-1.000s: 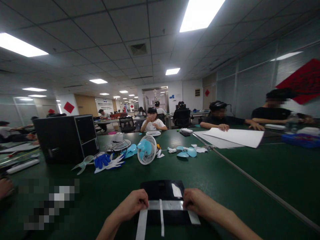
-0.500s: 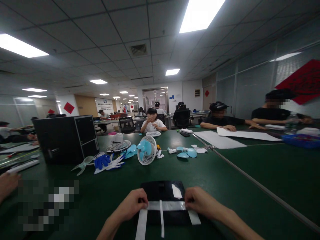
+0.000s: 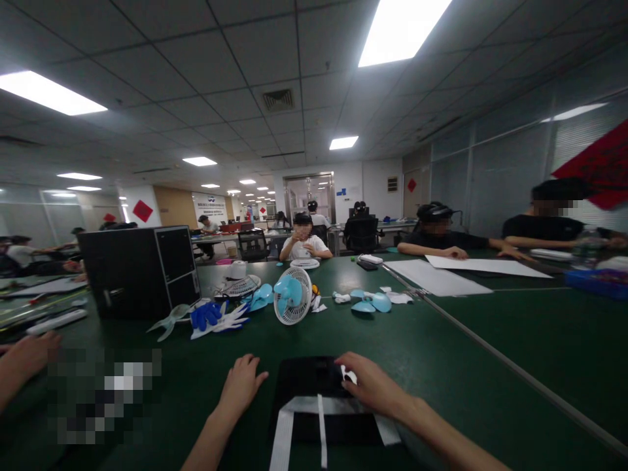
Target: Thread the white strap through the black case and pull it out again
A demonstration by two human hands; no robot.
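A flat black package lies on the green table in front of me, with strips of clear tape crossing its near part. My left hand rests open on the table just left of the package, fingers spread. Over the package's far right corner lies my right hand, its fingertips pressing on a small white label. Whether those fingers pinch the label or only press it is unclear.
A small white fan with blue blades stands beyond the package, beside blue-and-white gloves and a black computer case. Blue fan parts lie to the right. Another person's hand reaches in at far left. Several people sit across the table.
Both hands let go of the tape strip. My left hand moved left onto the table and opened. My right hand moved forward onto the white label.
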